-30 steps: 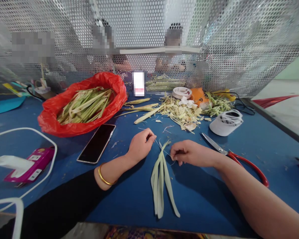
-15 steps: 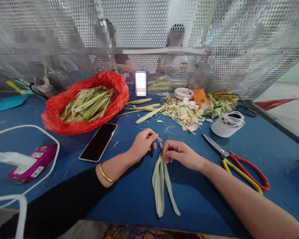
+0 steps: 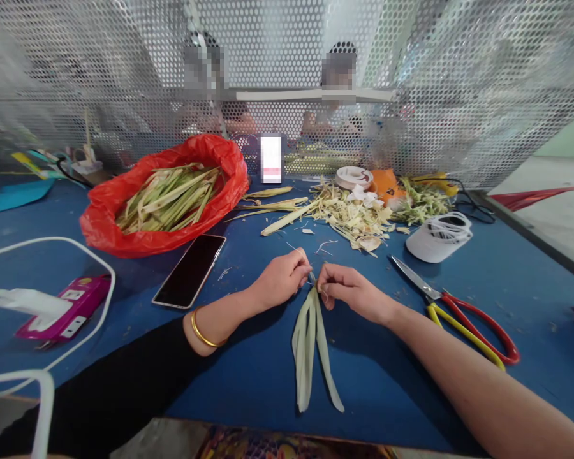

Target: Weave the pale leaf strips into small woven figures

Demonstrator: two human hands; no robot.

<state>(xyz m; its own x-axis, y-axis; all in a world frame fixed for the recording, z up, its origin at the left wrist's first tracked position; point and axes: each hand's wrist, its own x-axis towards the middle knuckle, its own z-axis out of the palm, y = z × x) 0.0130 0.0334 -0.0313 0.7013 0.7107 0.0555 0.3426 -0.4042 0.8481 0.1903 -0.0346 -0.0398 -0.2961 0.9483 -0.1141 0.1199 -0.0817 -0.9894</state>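
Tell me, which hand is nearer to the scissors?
The right. The right hand is to the left of the scissors, without touching them; the left hand is farther left, on the far side of the right hand.

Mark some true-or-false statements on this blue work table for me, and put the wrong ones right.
1. The left hand and right hand are both near the gathered upper end of the pale strips. True.
2. The scissors lie to the left of the left hand. False: the scissors are on the right, beyond the right forearm.
3. A gold bangle is on the left wrist. True.
4. The red bag is tied shut. False: the red bag is wide open, with greenish leaf strips showing inside.
5. One scissor handle is red and the other yellow. True.
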